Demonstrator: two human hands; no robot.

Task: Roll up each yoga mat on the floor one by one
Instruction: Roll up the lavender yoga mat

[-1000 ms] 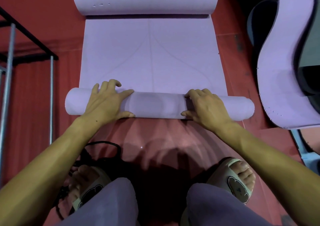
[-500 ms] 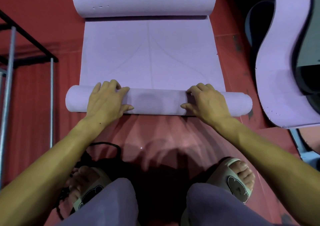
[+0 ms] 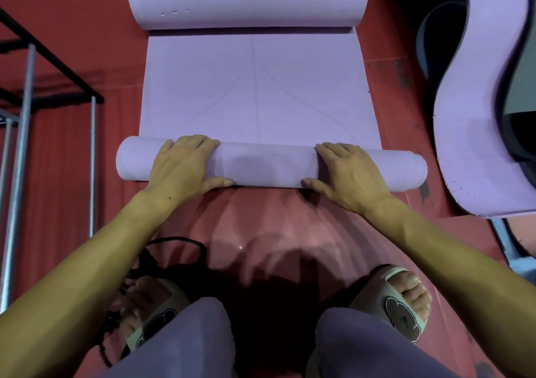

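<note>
A lilac yoga mat (image 3: 258, 93) lies on the red floor, with a roll at each end. The near roll (image 3: 269, 168) lies crosswise in front of me. My left hand (image 3: 182, 168) presses on its left part, fingers laid over the top and thumb along the near side. My right hand (image 3: 348, 171) presses on its right part the same way. The far end of the mat is a thicker roll (image 3: 246, 0) at the top of the view. A flat stretch of mat lies between the two rolls.
A second lilac mat (image 3: 478, 116) lies wavy on its edge at the right, over dark mats. A metal rack frame (image 3: 23, 116) stands at the left. A black cable (image 3: 174, 244) lies near my left foot. My sandalled feet and knees are at the bottom.
Both hands have pushed the near roll a little farther away from me, so the flat stretch of mat is shorter. The hands keep their places on the roll.
</note>
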